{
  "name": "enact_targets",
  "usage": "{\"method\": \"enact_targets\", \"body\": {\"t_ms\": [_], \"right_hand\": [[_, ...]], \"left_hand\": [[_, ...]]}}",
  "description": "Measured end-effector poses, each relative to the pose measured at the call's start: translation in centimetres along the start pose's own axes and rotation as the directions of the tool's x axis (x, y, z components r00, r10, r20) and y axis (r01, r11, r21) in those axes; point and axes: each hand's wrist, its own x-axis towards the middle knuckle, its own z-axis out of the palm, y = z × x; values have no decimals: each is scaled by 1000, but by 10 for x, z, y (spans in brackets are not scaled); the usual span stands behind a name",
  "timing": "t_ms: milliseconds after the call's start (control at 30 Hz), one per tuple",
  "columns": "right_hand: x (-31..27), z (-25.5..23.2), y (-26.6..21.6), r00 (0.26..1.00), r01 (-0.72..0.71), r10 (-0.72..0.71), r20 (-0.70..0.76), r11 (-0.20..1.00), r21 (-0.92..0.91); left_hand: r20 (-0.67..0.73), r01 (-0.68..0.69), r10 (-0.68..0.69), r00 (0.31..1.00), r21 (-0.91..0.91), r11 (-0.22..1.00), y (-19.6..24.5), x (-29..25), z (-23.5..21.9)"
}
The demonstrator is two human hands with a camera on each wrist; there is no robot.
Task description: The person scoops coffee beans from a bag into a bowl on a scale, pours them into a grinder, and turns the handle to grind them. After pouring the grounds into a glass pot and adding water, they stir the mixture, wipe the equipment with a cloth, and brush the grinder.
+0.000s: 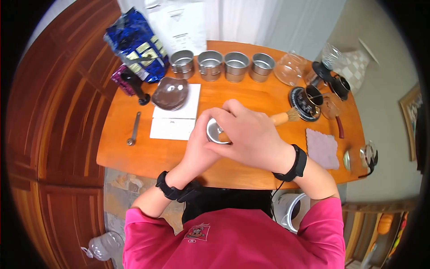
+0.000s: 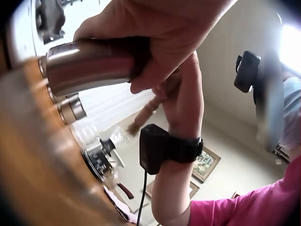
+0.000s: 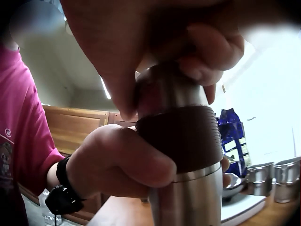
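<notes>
Both hands are on an upright steel coffee grinder (image 3: 188,197) with a ribbed brown band. My left hand (image 1: 199,141) wraps around its body, thumb at the band in the right wrist view. Over the upper end, my right hand (image 1: 255,134) curls its thumb and fingers around the steel top section. The same hand holds a wooden-handled brush (image 1: 280,119), bristles pointing out to the right. In the head view the cylinder's silver rim (image 1: 210,130) shows between the hands, the rest being covered by fingers.
Behind stand several steel cups (image 1: 236,67), a blue bag (image 1: 141,49) and a glass server (image 1: 290,69). A brown dish (image 1: 170,93) sits on a white scale (image 1: 172,130), left of which lies a metal scoop (image 1: 134,129). A pink cloth (image 1: 322,149) lies at right.
</notes>
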Motion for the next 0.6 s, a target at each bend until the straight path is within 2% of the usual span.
{"method": "enact_targets", "body": {"t_ms": [33,167,233,367,467,600], "right_hand": [[-6,-3,8,1000,-15,15,-2,1000,-11],[-24,-16,30,997,-70,70,20,997,-13],[-31,-18,37,997,-68,69,23,997,-19],[-36,-21,49,996,-34,37,82,999,-36],[-35,-20,51,990,-83,86,114,996,-37],[-33,-14,52,992,-109,108,60,994,13]], "left_hand": [[43,24,-21,999,-77,997,0,4,10],[148,65,-54,988,-71,995,-4,17,38],[189,133,-113,975,-95,987,-4,21,47],[212,123,-93,973,-132,984,-22,22,63],[218,132,-102,971,-129,983,-23,23,65],[218,156,-119,969,-160,975,-26,26,62]]}}
